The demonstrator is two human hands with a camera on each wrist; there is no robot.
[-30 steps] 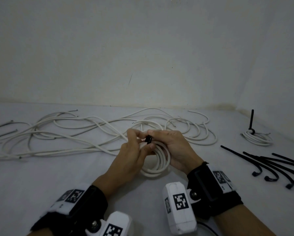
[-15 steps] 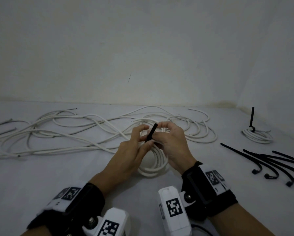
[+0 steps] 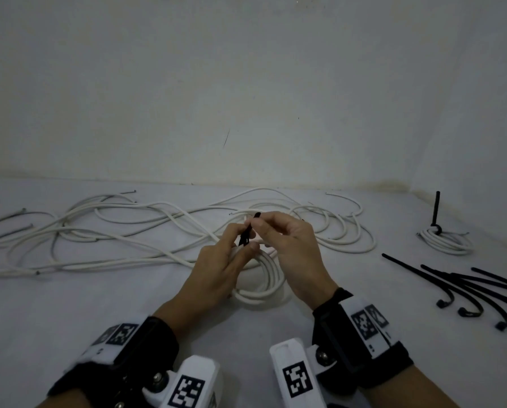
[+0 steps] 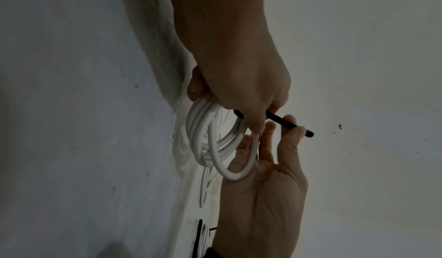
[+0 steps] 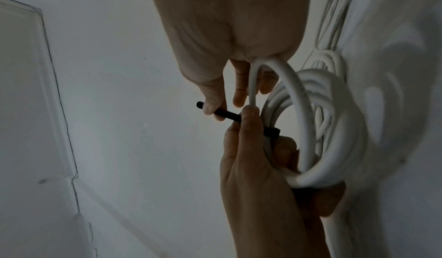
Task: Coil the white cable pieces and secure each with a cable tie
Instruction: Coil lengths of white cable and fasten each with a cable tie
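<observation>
A white cable coil (image 3: pixel 265 285) stands on the white surface between my hands. My left hand (image 3: pixel 240 245) grips its top strands, with the head of a black cable tie (image 3: pixel 247 231) by its fingertips. My right hand (image 3: pixel 264 231) pinches the tie's tail between thumb and forefinger, and the tail points up and away. In the left wrist view the tie (image 4: pixel 290 122) sticks out past the left hand (image 4: pixel 244 84) above the coil (image 4: pixel 210 139). In the right wrist view the right hand (image 5: pixel 215 107) pinches the tie (image 5: pixel 227 115) beside the coil (image 5: pixel 308 129), which the left hand (image 5: pixel 253 167) holds.
Several loose white cables (image 3: pixel 114 231) sprawl across the surface behind and to the left. A small coil with an upright black tie (image 3: pixel 446 242) lies at the far right. Several spare black ties (image 3: pixel 481 287) lie at the right. A pale wall closes the back.
The tie's tail, hidden between the fingers a second ago, now sticks up out of the grip. My right hand has shifted to pinch it higher.
</observation>
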